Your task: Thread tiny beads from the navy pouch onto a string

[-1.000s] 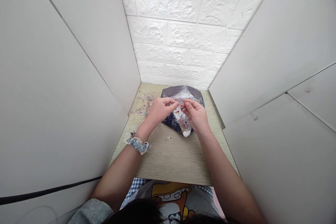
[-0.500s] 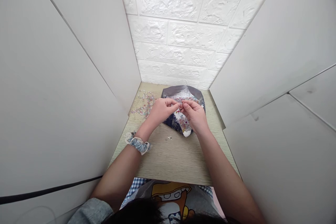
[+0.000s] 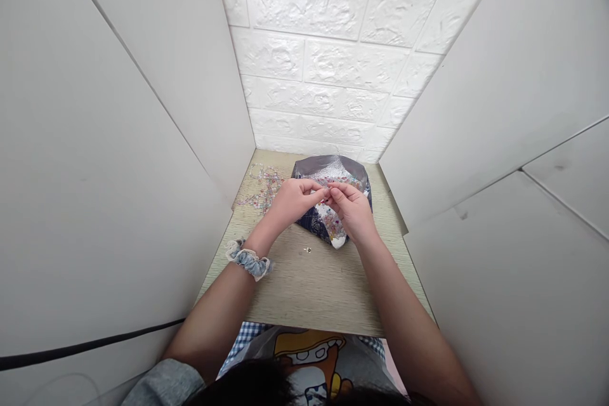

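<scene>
An open dark blue bag (image 3: 311,222) with a silvery lining lies on the wooden table (image 3: 314,295), with many small coloured beads (image 3: 334,224) in it. Over the bag, my left hand (image 3: 294,200) is closed in a pinch, its fingertips meeting those of my right hand (image 3: 352,208), which is pinched too. Whatever sits between the fingertips is too small to make out. Strings of tiny beads (image 3: 266,193) lie on the table left of the bag. A small white and dark piece (image 3: 308,250) rests in front of the bag.
Pale panels (image 3: 190,63) (image 3: 476,108) stand close on both sides of the table. Behind it rises a white brick-patterned wall (image 3: 309,0). A blue scrunchie (image 3: 250,260) is round my left wrist. The table's front edge is near my body.
Both hands stay almost in place over the bag. The fingertips have shifted very slightly and look closer together.
</scene>
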A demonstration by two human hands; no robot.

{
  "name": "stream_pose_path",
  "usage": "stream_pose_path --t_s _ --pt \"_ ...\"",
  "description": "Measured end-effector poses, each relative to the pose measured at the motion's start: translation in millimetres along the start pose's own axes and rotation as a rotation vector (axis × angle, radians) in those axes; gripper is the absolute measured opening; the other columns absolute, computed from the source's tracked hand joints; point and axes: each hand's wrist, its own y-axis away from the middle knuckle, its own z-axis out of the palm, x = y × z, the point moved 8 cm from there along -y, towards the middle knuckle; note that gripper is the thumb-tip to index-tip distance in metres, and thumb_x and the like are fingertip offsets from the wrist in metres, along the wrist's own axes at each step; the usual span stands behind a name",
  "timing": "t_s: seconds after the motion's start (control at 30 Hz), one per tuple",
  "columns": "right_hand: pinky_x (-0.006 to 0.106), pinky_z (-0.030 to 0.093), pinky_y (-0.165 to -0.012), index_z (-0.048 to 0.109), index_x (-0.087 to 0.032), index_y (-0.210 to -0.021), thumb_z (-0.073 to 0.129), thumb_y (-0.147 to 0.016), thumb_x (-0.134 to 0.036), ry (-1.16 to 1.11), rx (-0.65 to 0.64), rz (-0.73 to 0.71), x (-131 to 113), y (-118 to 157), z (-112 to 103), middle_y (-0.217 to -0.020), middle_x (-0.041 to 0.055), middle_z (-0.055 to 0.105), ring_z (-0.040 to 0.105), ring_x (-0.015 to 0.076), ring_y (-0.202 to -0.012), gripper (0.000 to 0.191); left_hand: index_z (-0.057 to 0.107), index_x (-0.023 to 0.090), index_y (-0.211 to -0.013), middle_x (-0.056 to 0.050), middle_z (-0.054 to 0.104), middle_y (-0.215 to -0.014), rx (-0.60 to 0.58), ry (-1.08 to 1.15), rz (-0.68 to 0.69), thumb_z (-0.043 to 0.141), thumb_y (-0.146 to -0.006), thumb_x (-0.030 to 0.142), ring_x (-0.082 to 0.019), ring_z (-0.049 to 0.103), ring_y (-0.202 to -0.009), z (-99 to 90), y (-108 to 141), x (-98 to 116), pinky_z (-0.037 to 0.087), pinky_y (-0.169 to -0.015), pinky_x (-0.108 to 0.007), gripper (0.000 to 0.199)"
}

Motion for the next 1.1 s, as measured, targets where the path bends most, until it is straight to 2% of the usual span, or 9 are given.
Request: stream_pose_path --t_s 0.2,0.47,0.7,0.87,0.97,1.1 --pt "0.023 0.043 -0.063 0.062 -0.020 -0.079 0.066 -0.065 -0.033 0.027 -0.042 -0.004 1.7 -0.3 2.7 -0.064 -0.0027 0.059 0.053 0.0080 -0.060 0.019 0.066 0.015 -0.073 -0.001 0.058 -0.061 -0.015 0.027 -0.018 0.049 -0.070 0.046 -0.009 0.045 -0.056 2.6 -1.3 -4.8 0.033 -0.053 -0.021 0.035" --pt "0.022 0.041 -0.059 0.060 -0.017 -0.078 0.063 -0.067 -0.033 0.204 -0.051 -0.049 -6.6 2.3 6.8 -0.063 -0.0022 0.057 0.051 0.0078 -0.058 0.019 0.065 0.014 -0.068 0.000 0.058 -0.060 -0.037 0.137 -0.068 0.051 -0.069 0.046 -0.008 0.045 -0.058 2.8 -1.2 -5.3 0.032 -0.054 -0.020 0.035" --pt "0.024 0.042 -0.061 0.060 -0.017 -0.079 0.060 -0.068 -0.032 0.253 -0.049 -0.068 -10.1 3.5 7.7 -0.066 -0.0015 0.059 0.052 0.0089 -0.059 0.018 0.062 0.013 -0.063 0.002 0.047 -0.050 -0.006 0.163 -0.107 0.050 -0.069 0.047 -0.007 0.037 -0.051 3.3 -2.9 -11.2 0.026 -0.049 -0.021 0.037" --pt "0.024 0.042 -0.061 0.061 -0.017 -0.076 0.059 -0.069 -0.027 0.355 -0.041 -0.085 -13.8 5.3 11.4 -0.060 -0.0027 0.057 0.052 0.0088 -0.057 0.012 0.060 0.013 -0.059 0.003 0.043 -0.048 -0.001 0.163 -0.167 0.052 -0.067 0.044 -0.006 0.033 -0.049 4.6 -4.6 -21.5 0.025 -0.048 -0.021 0.034" --pt "0.024 0.042 -0.061 0.061 -0.017 -0.076 0.060 -0.068 -0.028 0.297 -0.052 -0.066 -10.4 5.2 13.1 -0.061 -0.0028 0.057 0.052 0.0086 -0.057 0.013 0.058 0.013 -0.057 0.003 0.046 -0.050 -0.010 0.232 -0.172 0.052 -0.067 0.037 -0.006 0.035 -0.049 5.9 -4.4 -20.2 0.026 -0.048 -0.020 0.027" --pt "0.023 0.044 -0.061 0.061 -0.019 -0.075 0.065 -0.064 -0.032 0.007 -0.054 0.018 0.7 4.5 14.4 -0.064 -0.0030 0.059 0.051 0.0070 -0.057 0.017 0.055 0.014 -0.055 0.005 0.041 -0.042 -0.029 0.358 -0.210 0.053 -0.067 0.036 -0.004 0.030 -0.041 8.5 -1.3 -15.5 0.022 -0.043 -0.019 0.025"
